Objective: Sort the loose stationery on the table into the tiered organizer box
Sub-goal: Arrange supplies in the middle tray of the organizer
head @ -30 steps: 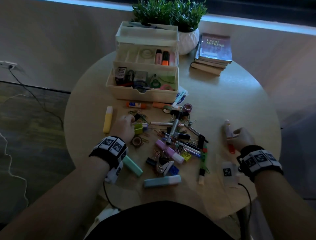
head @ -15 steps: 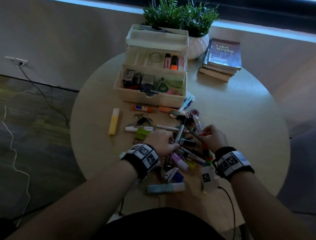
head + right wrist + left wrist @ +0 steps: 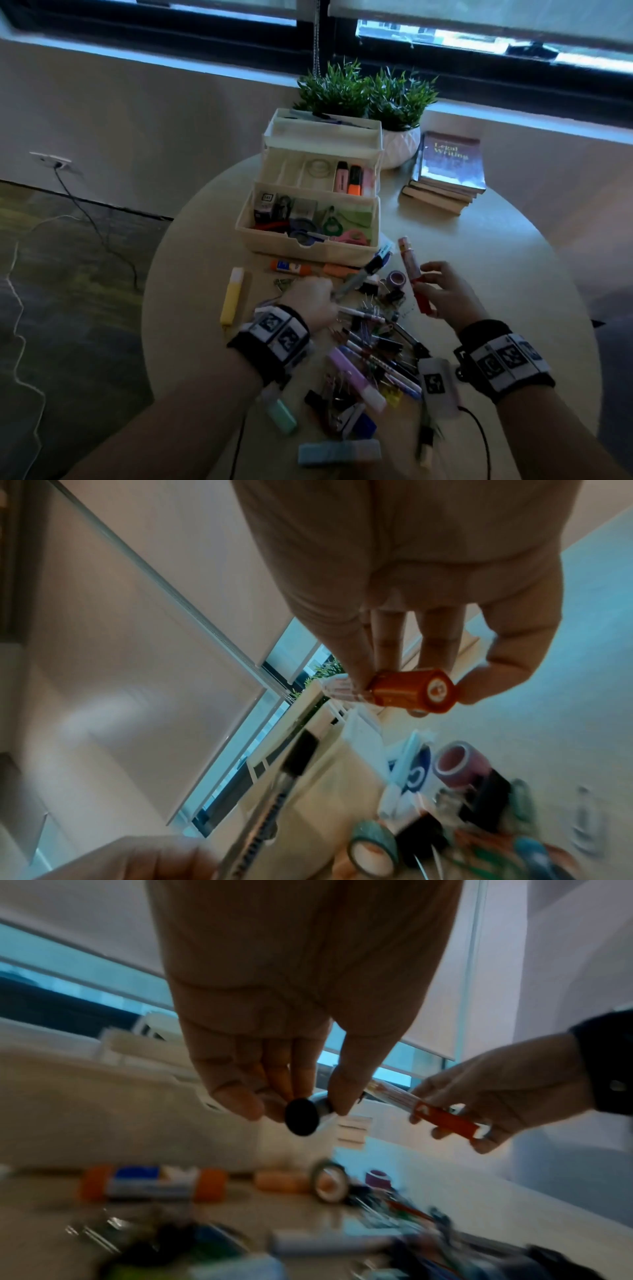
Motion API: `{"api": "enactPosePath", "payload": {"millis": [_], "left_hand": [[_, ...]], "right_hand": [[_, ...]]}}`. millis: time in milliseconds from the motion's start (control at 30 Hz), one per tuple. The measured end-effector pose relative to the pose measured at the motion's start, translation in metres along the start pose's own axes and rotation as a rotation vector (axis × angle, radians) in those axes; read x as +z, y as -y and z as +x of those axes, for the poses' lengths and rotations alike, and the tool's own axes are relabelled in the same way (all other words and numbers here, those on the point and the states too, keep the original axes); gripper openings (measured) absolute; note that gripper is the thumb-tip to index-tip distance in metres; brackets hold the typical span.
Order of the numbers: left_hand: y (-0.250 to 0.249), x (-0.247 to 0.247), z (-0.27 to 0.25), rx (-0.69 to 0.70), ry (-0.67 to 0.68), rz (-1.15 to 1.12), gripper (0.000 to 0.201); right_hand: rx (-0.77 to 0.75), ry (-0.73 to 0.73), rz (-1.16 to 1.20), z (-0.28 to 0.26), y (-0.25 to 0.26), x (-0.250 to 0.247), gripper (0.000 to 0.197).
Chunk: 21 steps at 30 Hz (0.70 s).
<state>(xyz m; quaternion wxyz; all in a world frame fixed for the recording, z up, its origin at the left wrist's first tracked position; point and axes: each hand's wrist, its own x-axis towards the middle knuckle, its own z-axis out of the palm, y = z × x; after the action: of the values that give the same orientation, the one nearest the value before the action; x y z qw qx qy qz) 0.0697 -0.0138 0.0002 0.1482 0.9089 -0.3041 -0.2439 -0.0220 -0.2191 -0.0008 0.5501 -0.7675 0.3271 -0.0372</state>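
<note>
The cream tiered organizer box (image 3: 308,254) stands open at the table's far side, with highlighters in its middle tier and scissors and small items in its lowest. My left hand (image 3: 329,295) pinches a grey marker with a black cap (image 3: 358,279) and holds it above the pile, pointing toward the box. The left wrist view shows the marker's black end (image 3: 302,1121) between thumb and fingers. My right hand (image 3: 428,286) grips a red-and-clear marker (image 3: 412,274) upright, right of the box's front corner; its red end (image 3: 413,691) fills the right wrist view. Loose pens, clips and highlighters (image 3: 373,363) lie below both hands.
A potted plant (image 3: 399,147) and stacked books (image 3: 445,171) sit behind and right of the box. A yellow highlighter (image 3: 233,296), a glue stick (image 3: 291,267) and tape rolls (image 3: 395,279) lie near the box front. A cable (image 3: 102,240) runs across the floor on the left.
Both hands have risen out of the pile toward the box, the left now carrying the grey marker and the right still gripping the red marker. The head view has tilted up.
</note>
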Motion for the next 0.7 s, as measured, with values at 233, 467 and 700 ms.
{"api": "enactPosePath", "payload": {"millis": [233,467,700], "left_hand": [[0.064,-0.072,0.028,-0.047,-0.269,-0.019,0.022],[0.075,-0.096,0.067,-0.115,-0.173,0.145,0.026],[0.03,-0.084,0.106,-0.071,-0.093,-0.015,0.033]], "right_hand": [[-0.128,0.03,-0.066,0.041,0.045,0.01,0.014],[-0.19,-0.027,-0.467,0.069,0.073,0.056,0.028],[-0.316,-0.085,-0.929,0.083,0.085,0.092,0.024]]}}
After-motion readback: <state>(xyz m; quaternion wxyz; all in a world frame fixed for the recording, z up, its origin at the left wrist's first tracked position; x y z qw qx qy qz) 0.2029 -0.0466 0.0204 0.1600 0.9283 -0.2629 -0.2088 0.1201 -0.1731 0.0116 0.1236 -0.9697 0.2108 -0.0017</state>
